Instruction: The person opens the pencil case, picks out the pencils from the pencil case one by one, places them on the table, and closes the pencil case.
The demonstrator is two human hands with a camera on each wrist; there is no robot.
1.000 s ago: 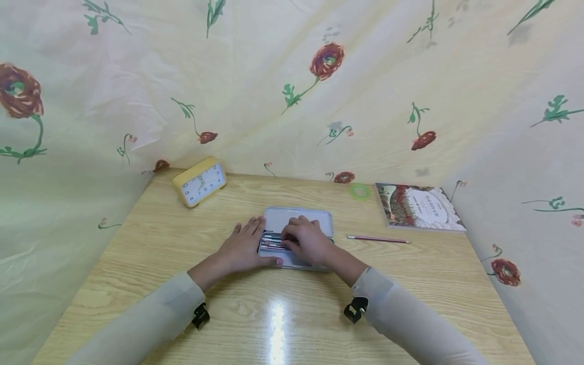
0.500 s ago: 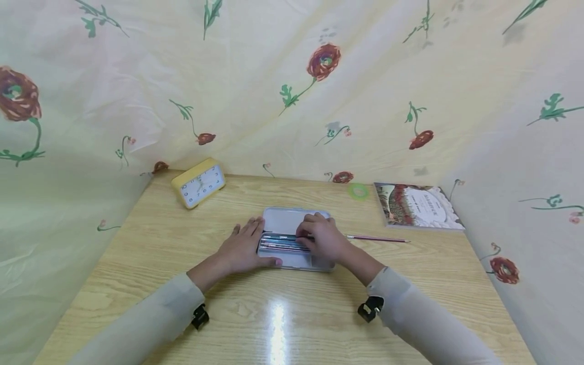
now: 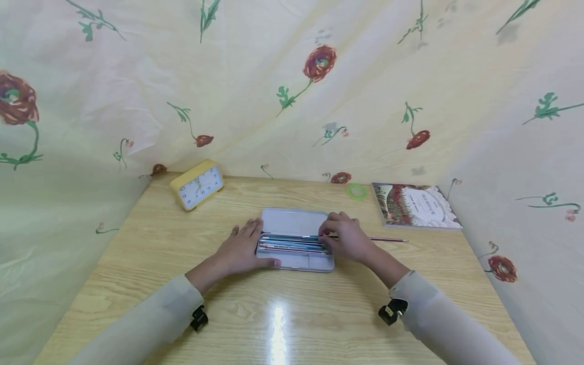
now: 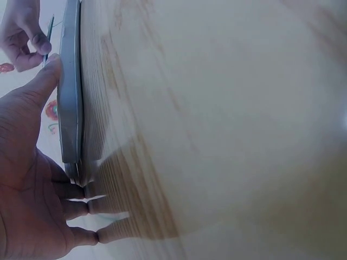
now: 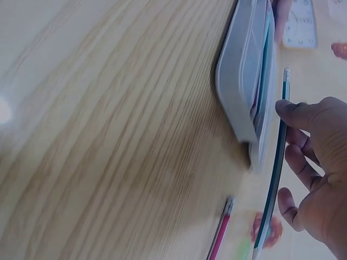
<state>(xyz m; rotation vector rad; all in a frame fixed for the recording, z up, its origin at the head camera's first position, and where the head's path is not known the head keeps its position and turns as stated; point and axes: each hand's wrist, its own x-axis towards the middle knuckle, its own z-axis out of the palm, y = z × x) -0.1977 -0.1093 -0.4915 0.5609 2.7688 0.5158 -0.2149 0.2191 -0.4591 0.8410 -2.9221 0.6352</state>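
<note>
A pale metal pencil case (image 3: pixel 293 222) lies open on the table, its lid tipped back. Several pencils (image 3: pixel 287 247) fill its back compartment. My left hand (image 3: pixel 239 252) rests against the case's left end, fingers straight and thumb on the front edge; in the left wrist view the thumb touches the case wall (image 4: pixel 69 103). At the right end, my right hand (image 3: pixel 344 235) pinches a dark teal pencil (image 5: pixel 277 157) between thumb and fingers. In the right wrist view this pencil is apart from the case, raised beside it.
A red pencil (image 3: pixel 388 239) lies right of the case, partly behind the right hand. Further back are a yellow alarm clock (image 3: pixel 197 185), a green tape ring (image 3: pixel 357 191) and a booklet (image 3: pixel 417 205). A flowered curtain (image 3: pixel 255 91) borders the table.
My right hand has slid right along the case from its middle to its right end, with the teal pencil coming into view in its grip. The left hand has stayed put.
</note>
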